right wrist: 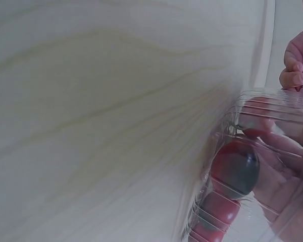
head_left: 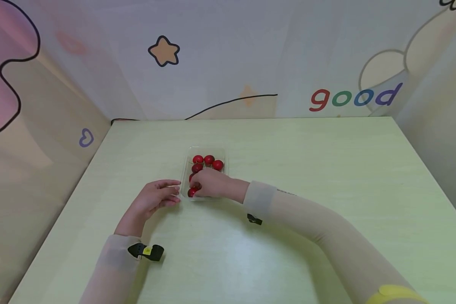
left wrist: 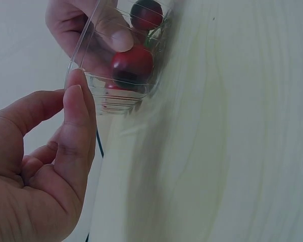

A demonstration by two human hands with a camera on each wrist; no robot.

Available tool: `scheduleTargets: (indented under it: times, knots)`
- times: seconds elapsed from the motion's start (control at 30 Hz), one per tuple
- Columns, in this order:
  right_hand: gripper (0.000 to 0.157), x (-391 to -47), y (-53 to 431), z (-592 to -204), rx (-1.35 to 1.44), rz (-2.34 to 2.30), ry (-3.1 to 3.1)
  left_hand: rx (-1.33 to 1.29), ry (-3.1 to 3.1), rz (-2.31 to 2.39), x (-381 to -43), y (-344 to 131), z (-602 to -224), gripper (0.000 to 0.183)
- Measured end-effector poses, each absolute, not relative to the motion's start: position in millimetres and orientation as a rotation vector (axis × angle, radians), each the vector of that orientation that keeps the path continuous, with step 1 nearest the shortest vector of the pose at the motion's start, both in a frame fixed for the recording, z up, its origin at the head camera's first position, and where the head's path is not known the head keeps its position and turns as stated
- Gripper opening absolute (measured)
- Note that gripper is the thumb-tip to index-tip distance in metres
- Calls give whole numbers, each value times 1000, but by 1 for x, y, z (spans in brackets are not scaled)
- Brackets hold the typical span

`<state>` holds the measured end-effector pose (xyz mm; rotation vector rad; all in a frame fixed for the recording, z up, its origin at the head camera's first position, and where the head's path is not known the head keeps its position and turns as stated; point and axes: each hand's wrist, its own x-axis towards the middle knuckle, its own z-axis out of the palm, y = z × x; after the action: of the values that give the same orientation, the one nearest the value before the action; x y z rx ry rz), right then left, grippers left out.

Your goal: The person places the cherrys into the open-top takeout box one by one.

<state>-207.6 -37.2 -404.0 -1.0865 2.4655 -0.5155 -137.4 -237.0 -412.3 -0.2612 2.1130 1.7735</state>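
A clear plastic box (head_left: 185, 169) stands on the table with several red cherries (head_left: 209, 160) in it, some with thin stems. My left hand (head_left: 157, 197) is at the box's left side; its thumb and a fingertip pinch the rim in the left wrist view. From the right, my right hand (head_left: 213, 183) reaches into the box, fingers bent down among the cherries along the left side. Its thumb presses on a dark red cherry (left wrist: 133, 65), seen through the clear wall. The other fingertips are partly hidden behind the hand and the fruit.
The pale green table (head_left: 327, 169) extends to both sides of the box. Behind it hangs a printed cloth wall (head_left: 228, 55) with a star and the word "good". Black straps (head_left: 146, 252) sit at the wrists over light sleeves.
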Motion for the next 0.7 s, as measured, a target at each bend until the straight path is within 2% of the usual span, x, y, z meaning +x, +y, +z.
scheduleTargets:
  times: [0.7]
  knots:
    - [32, -212, -28, -394, -1048, -578, 2443, -269, 2104, 1778, -137, -237, -414, 50]
